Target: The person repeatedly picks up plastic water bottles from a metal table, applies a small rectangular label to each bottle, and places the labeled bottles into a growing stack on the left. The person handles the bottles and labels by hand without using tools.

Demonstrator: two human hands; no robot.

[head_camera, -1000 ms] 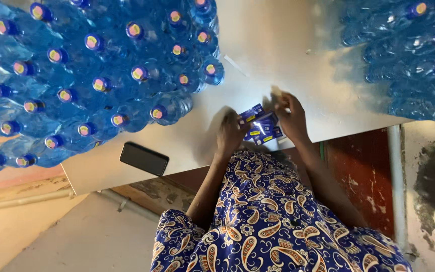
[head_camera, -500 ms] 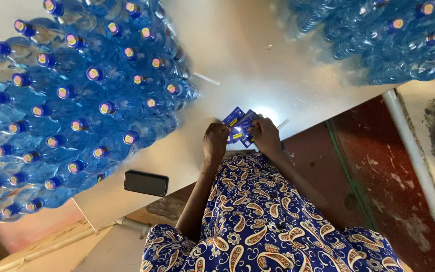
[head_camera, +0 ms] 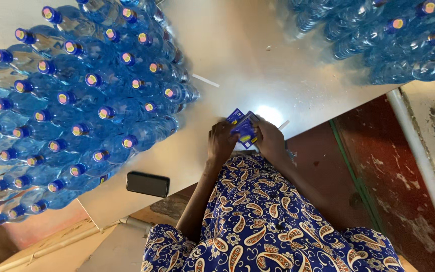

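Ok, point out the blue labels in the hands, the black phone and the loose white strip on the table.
blue labels (head_camera: 243,128), head view, on the top label's face.
black phone (head_camera: 148,184), head view, middle of its dark face.
white strip (head_camera: 206,80), head view, mid-length.

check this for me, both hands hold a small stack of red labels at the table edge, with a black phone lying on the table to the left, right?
Not quite: the head view shows the labels are blue, not red. Both the left hand and the right hand hold them at the table edge, and the black phone lies to the left.

A single head-worn camera looks steeply down from above the person's own lap, at middling range. It faces the pale table (head_camera: 237,65) ahead, with its near edge and the reddish floor (head_camera: 378,166) also in frame.
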